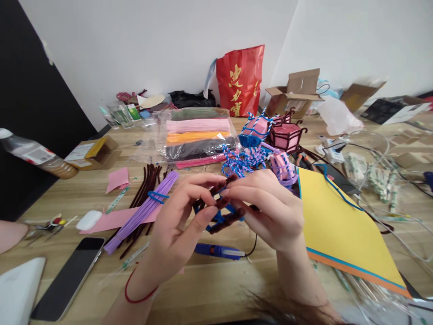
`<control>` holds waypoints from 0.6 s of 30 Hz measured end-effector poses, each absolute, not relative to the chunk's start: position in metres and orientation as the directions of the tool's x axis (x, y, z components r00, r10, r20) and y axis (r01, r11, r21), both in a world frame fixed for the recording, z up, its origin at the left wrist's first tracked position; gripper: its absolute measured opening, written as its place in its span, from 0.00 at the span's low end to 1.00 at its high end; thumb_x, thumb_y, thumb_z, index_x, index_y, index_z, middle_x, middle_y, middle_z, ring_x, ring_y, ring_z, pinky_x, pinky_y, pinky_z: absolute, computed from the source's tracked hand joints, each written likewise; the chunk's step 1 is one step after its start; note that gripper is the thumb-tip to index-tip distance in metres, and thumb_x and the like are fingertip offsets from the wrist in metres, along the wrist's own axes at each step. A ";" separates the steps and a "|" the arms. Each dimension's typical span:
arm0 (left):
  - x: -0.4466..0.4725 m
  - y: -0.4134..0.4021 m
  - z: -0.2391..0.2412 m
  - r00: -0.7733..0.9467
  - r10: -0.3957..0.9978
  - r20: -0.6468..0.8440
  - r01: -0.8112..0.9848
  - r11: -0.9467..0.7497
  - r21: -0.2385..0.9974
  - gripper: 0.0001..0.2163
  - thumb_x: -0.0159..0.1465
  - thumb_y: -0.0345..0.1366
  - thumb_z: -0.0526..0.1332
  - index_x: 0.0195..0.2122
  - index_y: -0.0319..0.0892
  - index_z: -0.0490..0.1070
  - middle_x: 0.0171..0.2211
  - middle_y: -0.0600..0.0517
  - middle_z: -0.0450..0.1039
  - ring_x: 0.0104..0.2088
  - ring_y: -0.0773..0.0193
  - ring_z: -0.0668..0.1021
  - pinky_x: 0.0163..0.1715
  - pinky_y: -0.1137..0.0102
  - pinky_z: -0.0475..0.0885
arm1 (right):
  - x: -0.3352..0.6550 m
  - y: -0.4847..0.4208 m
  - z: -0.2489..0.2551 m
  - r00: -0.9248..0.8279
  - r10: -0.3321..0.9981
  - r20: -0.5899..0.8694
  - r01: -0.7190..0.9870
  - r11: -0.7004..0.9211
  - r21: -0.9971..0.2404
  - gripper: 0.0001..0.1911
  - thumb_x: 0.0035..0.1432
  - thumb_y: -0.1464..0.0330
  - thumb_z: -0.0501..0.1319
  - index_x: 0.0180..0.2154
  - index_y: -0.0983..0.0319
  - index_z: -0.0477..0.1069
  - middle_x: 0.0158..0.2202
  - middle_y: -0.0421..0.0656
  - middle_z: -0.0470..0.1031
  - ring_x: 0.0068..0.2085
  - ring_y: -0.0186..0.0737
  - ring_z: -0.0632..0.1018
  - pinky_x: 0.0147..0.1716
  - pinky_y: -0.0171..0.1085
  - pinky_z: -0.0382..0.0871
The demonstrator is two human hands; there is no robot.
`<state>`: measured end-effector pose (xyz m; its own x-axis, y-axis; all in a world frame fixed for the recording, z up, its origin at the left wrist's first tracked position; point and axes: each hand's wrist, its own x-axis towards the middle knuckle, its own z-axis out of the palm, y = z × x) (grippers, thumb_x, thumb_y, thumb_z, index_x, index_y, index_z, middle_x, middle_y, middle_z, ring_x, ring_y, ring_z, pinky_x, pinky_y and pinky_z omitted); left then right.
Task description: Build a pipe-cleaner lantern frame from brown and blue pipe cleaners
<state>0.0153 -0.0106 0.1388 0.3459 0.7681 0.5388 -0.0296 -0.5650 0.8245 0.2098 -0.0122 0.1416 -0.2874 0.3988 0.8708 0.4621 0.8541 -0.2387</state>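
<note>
Between my two hands is a small frame of brown and blue pipe cleaners, held above the table. My left hand pinches its left side with thumb and fingers. The fingertips of my right hand close on its upper right part, hiding some of it. A blue pipe cleaner end sticks out to the left behind my left hand. Below the frame lies a blue glue gun with its cord. Bundles of purple pipe cleaners and brown pipe cleaners lie left of my left hand.
Pink lantern shapes with brown edging stand behind my right hand, near twisted blue-and-white pipe cleaners. Yellow sheets lie at right. A phone and a bottle are at left. A red bag stands at the back.
</note>
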 end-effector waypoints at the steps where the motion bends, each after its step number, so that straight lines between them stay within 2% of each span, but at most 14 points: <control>1: 0.015 -0.011 0.139 0.345 0.769 0.539 -0.026 -0.566 0.824 0.03 0.73 0.34 0.60 0.43 0.48 0.72 0.56 0.51 0.74 0.57 0.59 0.75 0.60 0.61 0.72 | 0.210 -0.012 0.142 -0.285 0.399 0.871 0.465 0.853 -0.239 0.08 0.68 0.78 0.60 0.45 0.64 0.74 0.39 0.46 0.83 0.38 0.40 0.81 0.39 0.42 0.72; 9: 0.015 -0.012 0.140 0.330 0.778 0.534 0.030 -0.574 0.818 0.02 0.73 0.36 0.60 0.42 0.48 0.72 0.55 0.47 0.75 0.56 0.53 0.76 0.58 0.53 0.76 | 0.210 -0.013 0.144 -0.280 0.391 0.876 0.477 0.849 -0.226 0.10 0.67 0.78 0.60 0.46 0.60 0.74 0.38 0.45 0.84 0.36 0.41 0.81 0.37 0.42 0.73; 18: 0.014 -0.011 0.141 0.354 0.766 0.537 0.031 -0.583 0.812 0.02 0.73 0.34 0.59 0.42 0.48 0.71 0.55 0.47 0.74 0.56 0.54 0.76 0.58 0.55 0.75 | 0.207 -0.011 0.144 -0.262 0.369 0.892 0.462 0.859 -0.220 0.09 0.66 0.79 0.61 0.44 0.62 0.74 0.37 0.46 0.84 0.36 0.41 0.82 0.36 0.42 0.72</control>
